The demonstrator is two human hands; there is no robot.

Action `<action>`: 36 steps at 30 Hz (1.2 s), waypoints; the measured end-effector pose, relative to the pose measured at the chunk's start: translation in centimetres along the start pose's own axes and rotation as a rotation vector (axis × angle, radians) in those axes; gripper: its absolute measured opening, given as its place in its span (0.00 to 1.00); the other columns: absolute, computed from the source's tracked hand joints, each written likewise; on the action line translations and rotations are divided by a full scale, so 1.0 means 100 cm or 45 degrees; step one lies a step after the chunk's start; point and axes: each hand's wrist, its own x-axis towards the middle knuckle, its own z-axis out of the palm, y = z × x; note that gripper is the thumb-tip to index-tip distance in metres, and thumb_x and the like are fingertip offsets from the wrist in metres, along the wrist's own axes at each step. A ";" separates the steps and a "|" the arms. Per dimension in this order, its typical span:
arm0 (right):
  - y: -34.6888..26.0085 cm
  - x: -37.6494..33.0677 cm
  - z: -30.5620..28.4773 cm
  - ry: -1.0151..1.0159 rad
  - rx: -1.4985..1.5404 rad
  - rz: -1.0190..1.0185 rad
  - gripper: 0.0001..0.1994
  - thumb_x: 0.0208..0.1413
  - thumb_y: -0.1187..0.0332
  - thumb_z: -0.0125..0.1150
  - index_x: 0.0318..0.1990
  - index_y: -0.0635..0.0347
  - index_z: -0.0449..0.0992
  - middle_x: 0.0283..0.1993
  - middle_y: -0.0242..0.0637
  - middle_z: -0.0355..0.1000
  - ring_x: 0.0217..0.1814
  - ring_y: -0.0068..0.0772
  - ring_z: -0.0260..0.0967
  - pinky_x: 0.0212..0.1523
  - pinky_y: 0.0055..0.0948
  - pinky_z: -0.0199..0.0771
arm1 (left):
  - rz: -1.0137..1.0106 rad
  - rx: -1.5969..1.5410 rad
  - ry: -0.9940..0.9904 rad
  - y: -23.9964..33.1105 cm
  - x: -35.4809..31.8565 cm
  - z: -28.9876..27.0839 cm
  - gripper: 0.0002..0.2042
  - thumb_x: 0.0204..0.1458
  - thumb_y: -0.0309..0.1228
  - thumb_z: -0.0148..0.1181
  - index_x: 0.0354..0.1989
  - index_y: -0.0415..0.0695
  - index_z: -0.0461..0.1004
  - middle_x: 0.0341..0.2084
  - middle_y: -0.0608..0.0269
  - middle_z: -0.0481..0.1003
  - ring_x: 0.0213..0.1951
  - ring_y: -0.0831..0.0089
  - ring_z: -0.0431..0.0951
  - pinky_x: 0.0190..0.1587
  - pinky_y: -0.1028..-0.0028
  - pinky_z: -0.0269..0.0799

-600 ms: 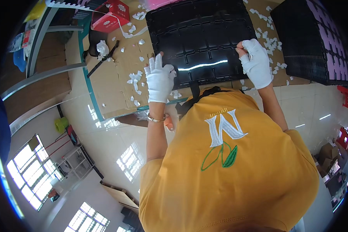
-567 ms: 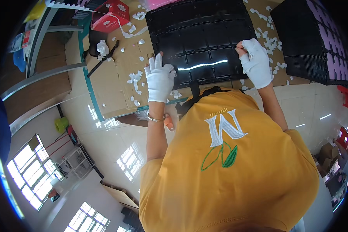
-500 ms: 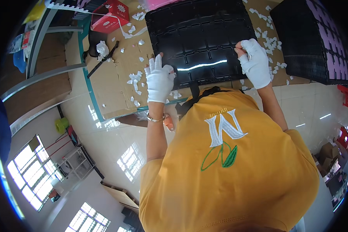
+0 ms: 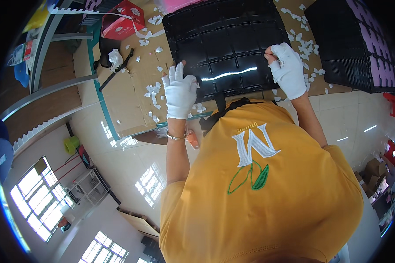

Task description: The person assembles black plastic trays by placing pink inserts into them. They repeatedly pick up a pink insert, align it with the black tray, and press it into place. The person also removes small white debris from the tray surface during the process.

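While the black tray (image 4: 232, 41) is lying between both hands on the cardboard (image 4: 127, 103), the left hand (image 4: 179, 92) is spreading straight fingers at its left edge — right hand (image 4: 289, 72) is curling narrow at the right edge, hold impossible to tell.

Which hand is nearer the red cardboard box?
Left. The white-gloved left hand is below and right of the red box; the white-gloved right hand is farther right, across the black plastic tray.

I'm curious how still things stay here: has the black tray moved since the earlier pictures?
No: against the cardboard, the black tray shows no clear shift in any direction.
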 end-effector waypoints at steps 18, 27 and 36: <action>0.002 -0.006 0.008 -0.044 0.058 -0.004 0.07 0.46 0.75 0.66 0.33 0.59 0.76 0.29 0.40 0.72 0.29 0.44 0.72 0.31 0.34 0.71 | 0.074 0.000 0.075 -0.002 0.003 0.009 0.05 0.36 0.25 0.64 0.24 0.49 0.78 0.59 0.56 0.64 0.61 0.50 0.61 0.63 0.45 0.53; -0.019 -0.022 -0.027 0.023 0.163 -0.023 0.06 0.47 0.78 0.64 0.33 0.62 0.74 0.27 0.38 0.67 0.26 0.33 0.67 0.28 0.29 0.65 | -0.082 0.219 0.486 0.031 -0.057 -0.008 0.06 0.33 0.24 0.63 0.22 0.49 0.74 0.49 0.56 0.71 0.49 0.54 0.69 0.59 0.49 0.57; 0.011 -0.006 -0.027 -0.041 0.063 -0.063 0.09 0.51 0.78 0.62 0.40 0.63 0.74 0.32 0.36 0.69 0.29 0.30 0.68 0.32 0.27 0.67 | -0.919 0.472 0.119 -0.084 -0.142 0.004 0.07 0.46 0.29 0.61 0.34 0.44 0.77 0.49 0.52 0.72 0.52 0.52 0.71 0.55 0.56 0.64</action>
